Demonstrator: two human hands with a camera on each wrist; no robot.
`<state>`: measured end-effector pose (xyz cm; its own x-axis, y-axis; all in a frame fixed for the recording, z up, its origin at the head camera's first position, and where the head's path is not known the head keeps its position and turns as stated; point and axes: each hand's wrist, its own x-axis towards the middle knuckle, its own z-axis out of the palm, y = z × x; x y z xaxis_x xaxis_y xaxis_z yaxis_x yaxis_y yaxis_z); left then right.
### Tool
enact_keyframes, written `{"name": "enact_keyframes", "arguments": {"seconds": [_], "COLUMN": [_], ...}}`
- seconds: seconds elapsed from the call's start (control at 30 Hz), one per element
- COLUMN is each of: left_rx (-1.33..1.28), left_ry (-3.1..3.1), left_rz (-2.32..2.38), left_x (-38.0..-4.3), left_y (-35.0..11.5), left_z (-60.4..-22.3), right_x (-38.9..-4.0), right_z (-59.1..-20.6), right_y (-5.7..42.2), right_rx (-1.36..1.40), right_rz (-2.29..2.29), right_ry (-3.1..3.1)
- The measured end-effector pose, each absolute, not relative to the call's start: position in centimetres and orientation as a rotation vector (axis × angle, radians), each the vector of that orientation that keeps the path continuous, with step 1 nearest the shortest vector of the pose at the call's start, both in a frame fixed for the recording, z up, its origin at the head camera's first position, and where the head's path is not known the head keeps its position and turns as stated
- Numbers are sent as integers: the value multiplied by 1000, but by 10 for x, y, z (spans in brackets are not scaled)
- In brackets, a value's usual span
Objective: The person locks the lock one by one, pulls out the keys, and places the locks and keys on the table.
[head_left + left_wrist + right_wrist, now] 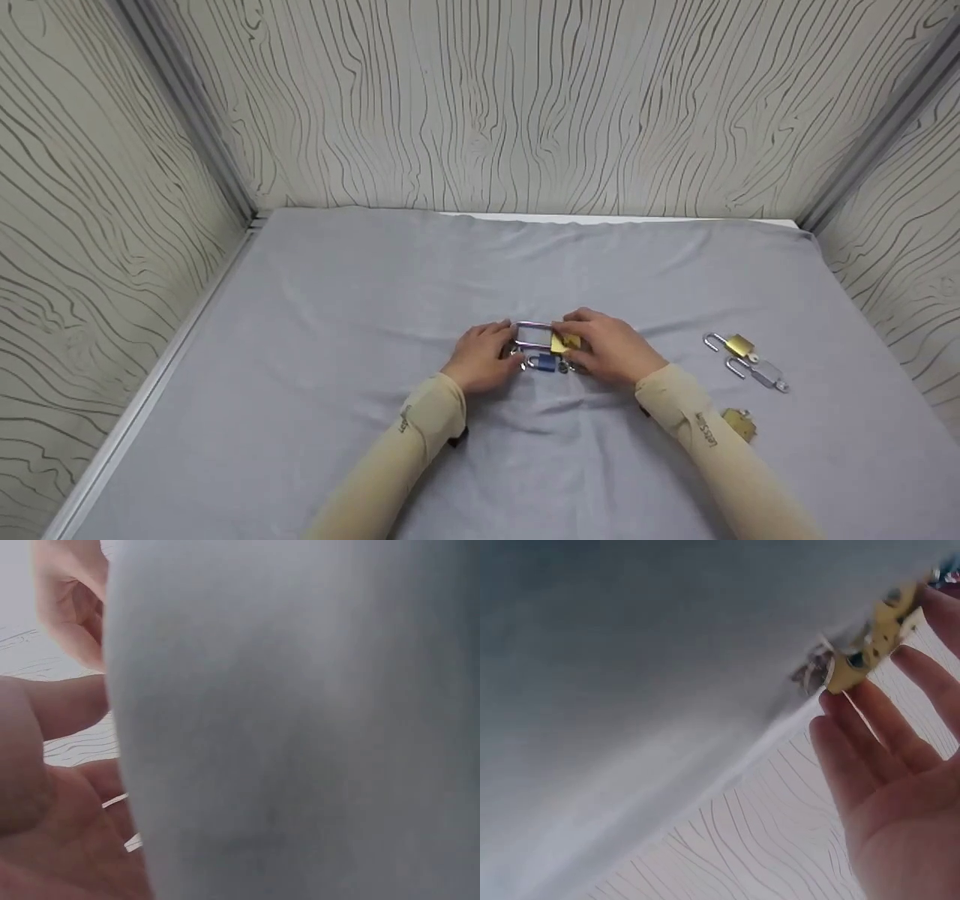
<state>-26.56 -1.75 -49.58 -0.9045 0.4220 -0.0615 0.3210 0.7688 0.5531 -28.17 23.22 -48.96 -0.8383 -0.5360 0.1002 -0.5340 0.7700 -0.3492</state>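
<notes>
A brass padlock (559,344) with a long silver shackle (534,325) lies on the grey cloth, its shackle pointing left. My right hand (611,349) holds its body between thumb and fingers; in the right wrist view the fingertips touch the brass padlock (847,671). At the shackle's left end rests my left hand (484,358), fingers loosely bent, with the thumb lower down beside small keys (523,367). Just below the brass padlock is a small blue padlock (546,363), between the two hands. Cloth fills most of the left wrist view, which shows part of the left hand (64,817).
On the right lie a brass padlock (739,345) and a silver padlock (766,373), both with open shackles. Nearer me, another brass lock (740,425) is partly covered by my right sleeve (712,442). Patterned walls (480,112) stand around the cloth-covered table (337,300).
</notes>
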Motion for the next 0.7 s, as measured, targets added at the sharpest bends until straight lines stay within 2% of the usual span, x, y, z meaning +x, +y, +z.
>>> {"name": "enact_keyframes", "arguments": {"seconds": [0.33, 0.7], "left_rx": [603, 574], "left_ry": [2837, 2995], "left_rz": [980, 1034], "left_x": [-256, -245], "left_y": [-35, -77], "left_z": [-475, -469], "right_x": [-262, -207], "right_z": [-456, -443], "right_y": [264, 346], "right_rx": [-822, -611], "right_rz": [-467, -445], "right_ry": [3142, 3349]}}
